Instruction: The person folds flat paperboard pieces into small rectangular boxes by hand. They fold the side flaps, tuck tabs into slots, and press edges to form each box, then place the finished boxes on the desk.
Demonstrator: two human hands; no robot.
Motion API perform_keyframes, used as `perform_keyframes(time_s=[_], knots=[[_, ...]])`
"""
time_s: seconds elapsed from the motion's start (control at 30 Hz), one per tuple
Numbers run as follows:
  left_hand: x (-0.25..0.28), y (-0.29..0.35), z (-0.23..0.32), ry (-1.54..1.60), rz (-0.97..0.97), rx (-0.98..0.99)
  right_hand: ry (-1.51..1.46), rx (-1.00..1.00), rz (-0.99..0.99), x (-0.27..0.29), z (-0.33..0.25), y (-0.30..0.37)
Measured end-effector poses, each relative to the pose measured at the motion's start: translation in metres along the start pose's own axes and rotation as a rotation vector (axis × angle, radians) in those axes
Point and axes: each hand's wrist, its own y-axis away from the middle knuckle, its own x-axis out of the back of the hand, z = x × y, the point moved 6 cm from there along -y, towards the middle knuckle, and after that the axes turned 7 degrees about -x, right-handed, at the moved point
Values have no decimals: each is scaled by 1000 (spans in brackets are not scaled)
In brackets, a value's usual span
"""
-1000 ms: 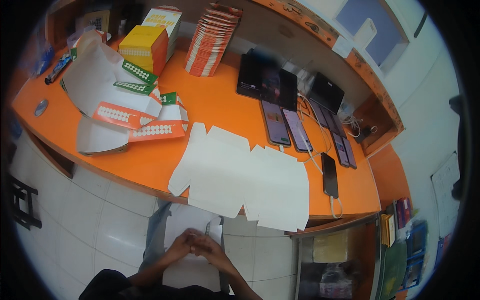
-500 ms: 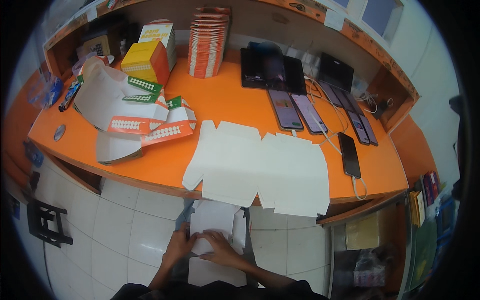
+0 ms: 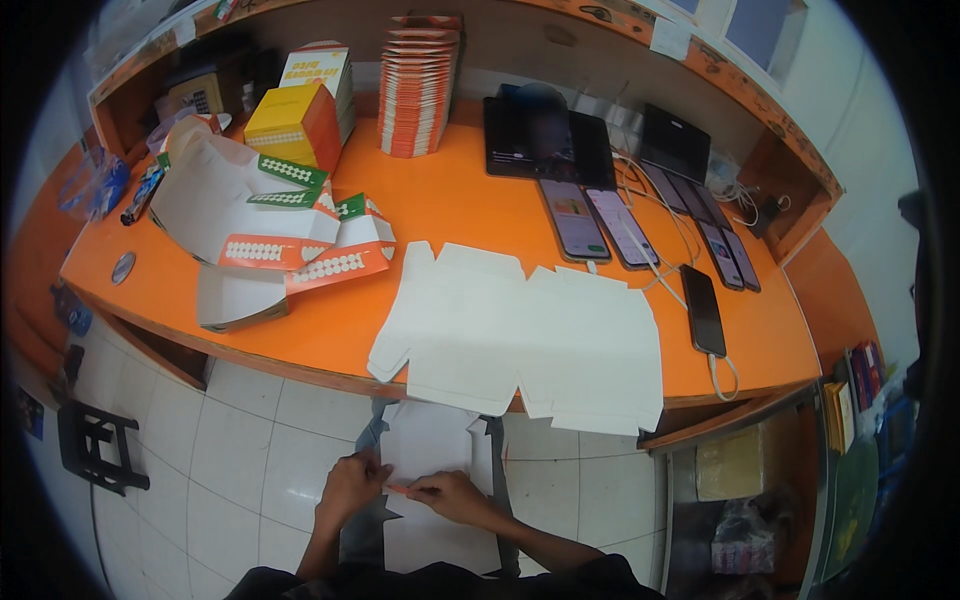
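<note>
So the right hand [image 3: 455,497] has its fingers clamped on the white carton [image 3: 428,440] at six o'clock; left hand [image 3: 350,489] is at eight, can't tell if its fingers grip.

Small shop or takeaway, by appearance: an orange counter [image 3: 445,205] with a raised rear ledge [image 3: 622,20] is set over white floor tiles [image 3: 235,430], with packages [image 3: 742,548] stored beneath. Several phones [image 3: 574,225] are laid out; a tall stack of printed cartons [image 3: 415,95], a yellow box [image 3: 283,125] and white carton sheets [image 3: 530,325] are held alongside.
</note>
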Motion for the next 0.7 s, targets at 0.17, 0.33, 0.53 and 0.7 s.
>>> perform_keyframes(time_s=[0.17, 0.33, 0.53, 0.7], knots=[[-8, 2, 0, 304, -63, 63, -147, -6, 131, 0, -1, 2], [-15, 6, -1, 502, -94, 133, -262, -154, 170, -12, 6, 2], [-20, 9, -1, 519, -21, 38, -417, -280, 208, -8, 11, 9], [-26, 14, 1, 317, -35, -2, -711, -399, 102, -20, 17, 14]])
